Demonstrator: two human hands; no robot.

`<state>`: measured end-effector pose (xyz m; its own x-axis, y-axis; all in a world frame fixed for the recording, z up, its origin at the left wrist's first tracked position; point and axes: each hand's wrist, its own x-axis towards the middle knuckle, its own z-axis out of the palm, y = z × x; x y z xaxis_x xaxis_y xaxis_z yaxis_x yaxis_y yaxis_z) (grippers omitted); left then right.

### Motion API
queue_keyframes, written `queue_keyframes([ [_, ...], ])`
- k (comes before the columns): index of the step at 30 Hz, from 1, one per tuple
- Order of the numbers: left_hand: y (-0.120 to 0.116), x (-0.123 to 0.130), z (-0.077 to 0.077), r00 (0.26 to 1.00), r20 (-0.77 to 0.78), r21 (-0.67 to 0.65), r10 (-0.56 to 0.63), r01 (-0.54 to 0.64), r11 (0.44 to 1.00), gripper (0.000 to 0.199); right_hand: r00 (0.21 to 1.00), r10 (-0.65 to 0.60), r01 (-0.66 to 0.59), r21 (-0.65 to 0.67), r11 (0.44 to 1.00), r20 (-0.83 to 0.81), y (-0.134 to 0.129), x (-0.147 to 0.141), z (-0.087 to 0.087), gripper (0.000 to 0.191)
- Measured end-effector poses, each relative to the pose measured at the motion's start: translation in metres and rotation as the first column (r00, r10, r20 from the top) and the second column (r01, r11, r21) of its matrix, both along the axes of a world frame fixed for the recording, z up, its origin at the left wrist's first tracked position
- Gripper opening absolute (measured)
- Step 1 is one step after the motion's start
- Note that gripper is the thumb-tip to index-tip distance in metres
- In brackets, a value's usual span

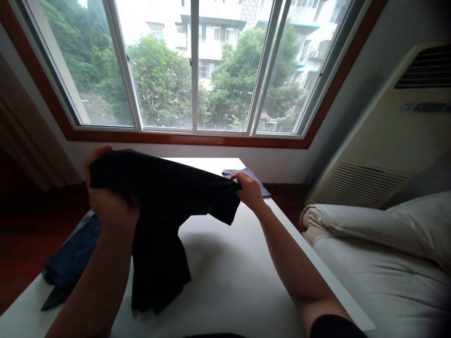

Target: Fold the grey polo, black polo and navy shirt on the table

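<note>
While the black garment (158,188) hangs above the white table (225,291), its far-left end lies in the left hand (112,202), fingers curled behind the cloth and thumb side wrapped around it. The right hand (249,191) pinches its opposite edge between thumb and fingertips, near the folded grey-blue cloth (262,188).

Left hand (112,205): fingers partly behind black cloth garment (158,192)
Dark blue folded cloth (75,253): partly behind left forearm (98,281)
Cream fabric sofa (380,263): cut off right
White table (243,263): cut off below
</note>
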<state>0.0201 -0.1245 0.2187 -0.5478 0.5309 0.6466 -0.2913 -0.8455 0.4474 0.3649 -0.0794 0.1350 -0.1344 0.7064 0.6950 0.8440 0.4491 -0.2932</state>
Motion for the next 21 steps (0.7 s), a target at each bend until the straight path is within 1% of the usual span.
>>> queue_keyframes([
  [2,-0.002,-0.002,0.001,0.998,-0.005,0.056,0.055,-0.055,0.997,0.027,0.990,-0.086,0.084,-0.018,0.996,-0.111,0.006,0.006,-0.001,0.019],
  [3,-0.003,-0.002,0.002,0.998,-0.001,0.072,0.067,-0.067,0.995,0.026,0.980,-0.105,0.096,-0.059,0.994,-0.170,0.007,0.009,-0.002,0.017],
  [4,-0.005,-0.003,0.002,0.998,-0.006,0.067,0.062,-0.062,0.996,0.026,0.965,-0.104,0.074,-0.131,0.989,-0.242,0.008,0.011,-0.002,0.018],
  [5,-0.009,-0.003,0.002,0.999,-0.023,0.042,0.044,-0.043,0.998,0.025,0.939,-0.088,0.010,-0.228,0.974,-0.333,0.007,0.013,-0.001,0.021],
  [6,-0.013,-0.003,0.003,0.999,-0.047,0.003,0.014,-0.014,1.000,0.024,0.894,-0.062,-0.099,-0.330,0.939,-0.443,0.006,0.013,0.000,0.025],
  [7,-0.018,-0.003,0.003,0.996,-0.077,-0.051,-0.036,0.032,0.998,0.023,0.825,-0.038,-0.237,-0.405,0.883,-0.564,0.004,0.013,0.002,0.028],
  [8,-0.023,-0.003,0.004,0.990,-0.103,-0.106,-0.094,0.082,0.991,0.023,0.731,-0.021,-0.377,-0.430,0.820,-0.682,0.002,0.012,0.004,0.032],
  [9,-0.028,-0.004,0.004,0.982,-0.117,-0.151,-0.147,0.129,0.980,0.025,0.623,-0.009,-0.494,-0.402,0.771,-0.782,-0.001,0.011,0.008,0.037],
  [10,-0.033,-0.004,0.005,0.975,-0.119,-0.177,-0.187,0.165,0.970,0.027,0.513,0.009,-0.576,-0.337,0.745,-0.858,-0.004,0.009,0.012,0.044],
  [11,-0.036,-0.005,0.005,0.972,-0.109,-0.183,-0.207,0.186,0.966,0.029,0.414,0.039,-0.625,-0.254,0.738,-0.909,-0.007,0.008,0.016,0.050],
  [12,-0.038,-0.006,0.005,0.974,-0.098,-0.172,-0.206,0.188,0.967,0.031,0.331,0.073,-0.642,-0.168,0.748,-0.941,-0.011,0.007,0.021,0.053],
  [13,-0.038,-0.008,0.005,0.976,-0.099,-0.162,-0.195,0.177,0.971,0.033,0.270,0.110,-0.634,-0.090,0.768,-0.957,-0.015,0.005,0.027,0.054],
  [14,-0.037,-0.008,0.004,0.976,-0.111,-0.160,-0.187,0.168,0.973,0.034,0.231,0.152,-0.607,-0.020,0.795,-0.961,-0.018,0.004,0.032,0.051],
  [15,-0.036,-0.008,0.003,0.972,-0.133,-0.172,-0.191,0.168,0.971,0.034,0.214,0.199,-0.558,0.048,0.828,-0.956,-0.022,0.003,0.036,0.048],
  [16,-0.034,-0.008,0.002,0.968,-0.157,-0.185,-0.196,0.167,0.969,0.033,0.219,0.252,-0.491,0.116,0.864,-0.943,-0.026,0.003,0.040,0.044],
  [17,-0.032,-0.006,0.001,0.965,-0.178,-0.191,-0.194,0.159,0.969,0.033,0.245,0.304,-0.411,0.186,0.892,-0.921,-0.029,0.002,0.044,0.041],
  [18,-0.030,-0.004,0.000,0.965,-0.195,-0.181,-0.173,0.138,0.974,0.032,0.288,0.352,-0.332,0.252,0.909,-0.891,-0.033,0.001,0.047,0.039],
  [19,-0.027,-0.002,-0.001,0.970,-0.206,-0.148,-0.132,0.102,0.984,0.032,0.343,0.390,-0.259,0.313,0.914,-0.855,-0.037,0.001,0.049,0.037],
  [21,-0.024,0.003,0.000,0.979,-0.205,-0.029,0.013,-0.019,0.999,0.035,0.457,0.436,-0.150,0.416,0.897,-0.775,-0.045,-0.001,0.054,0.035],
])
